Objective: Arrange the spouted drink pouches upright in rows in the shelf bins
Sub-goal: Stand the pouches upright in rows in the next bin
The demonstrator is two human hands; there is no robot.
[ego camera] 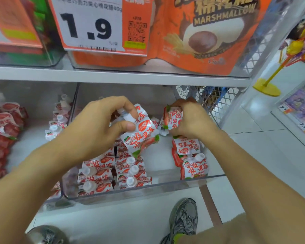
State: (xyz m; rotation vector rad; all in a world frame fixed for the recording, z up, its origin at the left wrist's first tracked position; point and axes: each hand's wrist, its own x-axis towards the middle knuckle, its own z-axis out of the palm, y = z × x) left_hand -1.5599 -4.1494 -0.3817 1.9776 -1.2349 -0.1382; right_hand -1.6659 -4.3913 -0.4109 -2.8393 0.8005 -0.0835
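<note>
Above the clear shelf bin (165, 188), the left hand (97, 127) pinches a strawberry jelly pouch (141, 136) by its white spout, marked 吸果冻. The right hand (190, 120) curls closed around a second pouch (172, 118). Below, capped pouches stand in rows (113, 171). Overhead, a price tag (88, 23) reads 1.9 beside a MARSHMALLOW bag (209, 32).
</note>
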